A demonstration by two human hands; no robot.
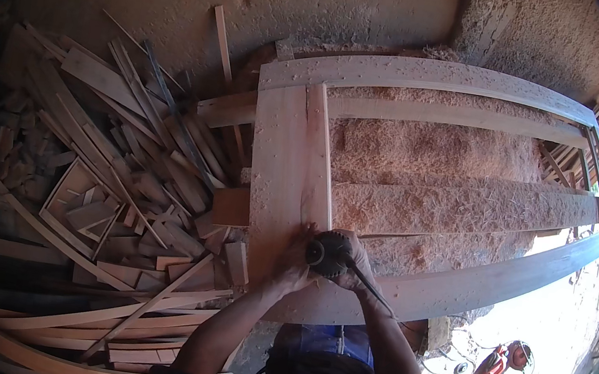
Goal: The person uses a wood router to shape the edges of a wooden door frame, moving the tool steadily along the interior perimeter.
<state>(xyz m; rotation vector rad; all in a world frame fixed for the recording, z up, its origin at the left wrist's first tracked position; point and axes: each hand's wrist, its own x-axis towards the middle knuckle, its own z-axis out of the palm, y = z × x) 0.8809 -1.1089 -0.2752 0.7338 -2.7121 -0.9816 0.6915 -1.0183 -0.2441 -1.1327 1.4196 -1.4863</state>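
Observation:
A corded power tool [330, 254] with a round black top, seen from above and most like a router, stands on a large pale wooden frame [276, 161]. It sits at the frame's near left corner, by the inner edge of the wide end board. My left hand [293, 269] is closed around its left side, and my right hand [361, 263] wraps its right side. Its base and bit are hidden under the body and my hands. The black cord [376, 293] runs off over my right forearm. Wood chips are scattered over the frame.
Heaped shavings [434, 156] lie inside the frame, around a support beam [465, 206]. Offcuts and strips [128, 155] pile up at the left, with curved boards [96, 327] below. A wall [341, 1] stands behind. A red tool [494, 367] lies on bright ground at the right.

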